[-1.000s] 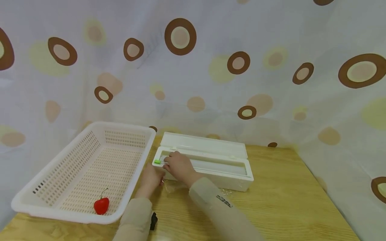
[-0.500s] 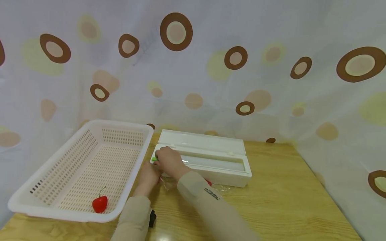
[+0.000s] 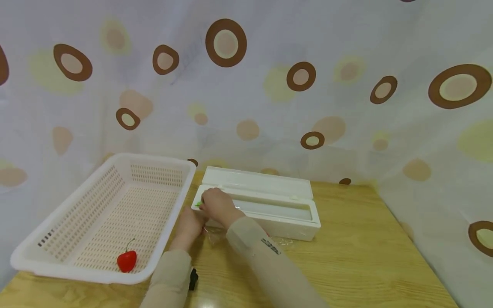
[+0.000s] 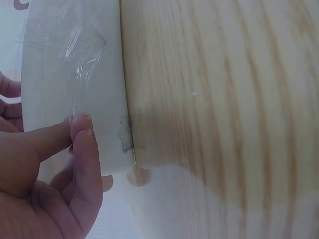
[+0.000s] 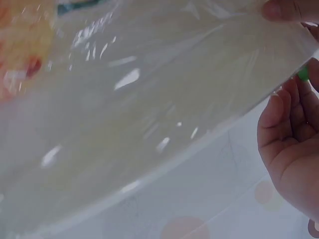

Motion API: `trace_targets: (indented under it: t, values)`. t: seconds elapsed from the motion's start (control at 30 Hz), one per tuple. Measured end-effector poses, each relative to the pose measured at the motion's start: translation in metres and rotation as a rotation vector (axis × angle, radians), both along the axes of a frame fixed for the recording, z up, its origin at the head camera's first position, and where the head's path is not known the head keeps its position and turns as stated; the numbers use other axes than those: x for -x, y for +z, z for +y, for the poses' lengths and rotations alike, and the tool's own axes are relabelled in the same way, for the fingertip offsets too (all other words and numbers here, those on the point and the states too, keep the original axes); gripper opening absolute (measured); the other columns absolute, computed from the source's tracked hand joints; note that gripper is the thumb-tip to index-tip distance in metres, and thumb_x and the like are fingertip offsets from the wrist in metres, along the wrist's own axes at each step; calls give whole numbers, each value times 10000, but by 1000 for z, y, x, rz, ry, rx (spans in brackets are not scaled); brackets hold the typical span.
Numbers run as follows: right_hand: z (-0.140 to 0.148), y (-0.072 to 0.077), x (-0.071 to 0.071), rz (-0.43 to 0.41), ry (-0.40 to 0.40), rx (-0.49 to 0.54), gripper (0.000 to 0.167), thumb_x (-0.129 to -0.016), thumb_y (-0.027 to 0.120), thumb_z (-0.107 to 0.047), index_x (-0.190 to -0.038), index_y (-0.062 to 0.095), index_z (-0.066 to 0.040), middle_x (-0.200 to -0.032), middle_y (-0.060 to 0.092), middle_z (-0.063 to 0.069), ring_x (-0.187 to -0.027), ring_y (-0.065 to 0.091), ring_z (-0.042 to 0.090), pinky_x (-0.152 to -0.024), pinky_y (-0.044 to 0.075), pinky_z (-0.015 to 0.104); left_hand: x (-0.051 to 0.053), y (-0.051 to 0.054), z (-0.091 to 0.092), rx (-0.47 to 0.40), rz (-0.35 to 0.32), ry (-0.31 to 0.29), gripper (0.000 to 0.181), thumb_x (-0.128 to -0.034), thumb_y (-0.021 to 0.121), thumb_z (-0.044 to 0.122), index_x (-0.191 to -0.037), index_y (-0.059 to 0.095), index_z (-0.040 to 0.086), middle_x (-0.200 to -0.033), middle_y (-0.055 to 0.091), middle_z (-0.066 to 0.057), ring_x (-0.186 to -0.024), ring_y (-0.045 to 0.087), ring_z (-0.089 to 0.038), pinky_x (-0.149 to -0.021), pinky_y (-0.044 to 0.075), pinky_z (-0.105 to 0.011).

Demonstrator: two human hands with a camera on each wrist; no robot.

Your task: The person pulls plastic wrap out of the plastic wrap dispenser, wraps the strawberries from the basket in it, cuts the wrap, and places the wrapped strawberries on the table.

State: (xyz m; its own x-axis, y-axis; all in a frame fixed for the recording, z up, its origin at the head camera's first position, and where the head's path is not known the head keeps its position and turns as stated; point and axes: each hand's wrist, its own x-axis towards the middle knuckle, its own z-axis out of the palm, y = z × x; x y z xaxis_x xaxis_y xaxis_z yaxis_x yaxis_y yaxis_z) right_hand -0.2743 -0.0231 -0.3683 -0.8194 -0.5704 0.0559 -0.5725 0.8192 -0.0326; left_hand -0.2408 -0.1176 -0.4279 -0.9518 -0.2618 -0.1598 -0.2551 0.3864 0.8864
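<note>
A long white cling film box (image 3: pixel 289 229) stands on the table, its lid (image 3: pixel 258 182) raised at the back and a white roll (image 3: pixel 269 209) inside. Clear cling film (image 4: pixel 82 59) hangs over its front. My left hand (image 3: pixel 189 224) pinches the film's edge at the box's front left corner, thumb against fingertips in the left wrist view. At the box's left end, the fingers of my right hand (image 3: pixel 219 206) are curled at a small green slider (image 3: pixel 198 204), which they partly cover; the slider (image 5: pixel 303 73) also peeks out beside that hand in the right wrist view.
A white perforated basket (image 3: pixel 169 239) stands to the left of the box, with a red cherry (image 3: pixel 126 261) with a green stem in its near right corner. The wooden table (image 3: pixel 358 248) extends to the right, and a patterned curtain (image 3: pixel 269 98) hangs behind.
My right hand has moved left along the box front to the green slider and now covers part of it. The left hand stays at the corner. The head view has shifted slightly.
</note>
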Motion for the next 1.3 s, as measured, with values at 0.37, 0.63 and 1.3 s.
trace_targets:
  t: [0.37,0.63,1.3]
  values:
    - [8,-7,1,11,10,35,143,-888,629,-261,-826,632,-132,-823,668,-11,-790,628,146,-650,500,260,-4,-4,-1,37,43,-37,278,-761,517,56,-996,473,-84,-477,487,6,-382,456,-94,-422,382,-227]
    - [11,-5,2,16,23,24,128,-899,616,-252,-860,633,-132,-873,663,-4,-841,617,148,-680,507,256,-4,-1,0,67,40,-28,348,-766,518,57,-1060,427,-103,-510,481,4,-385,430,-80,-421,356,-209]
    - [41,3,3,-94,15,-19,157,-895,619,-249,-881,668,-100,-844,664,0,-782,586,126,-657,489,253,-11,6,3,130,23,-39,393,-870,587,50,-1123,362,-150,-672,532,-74,-460,498,-84,-472,424,-217]
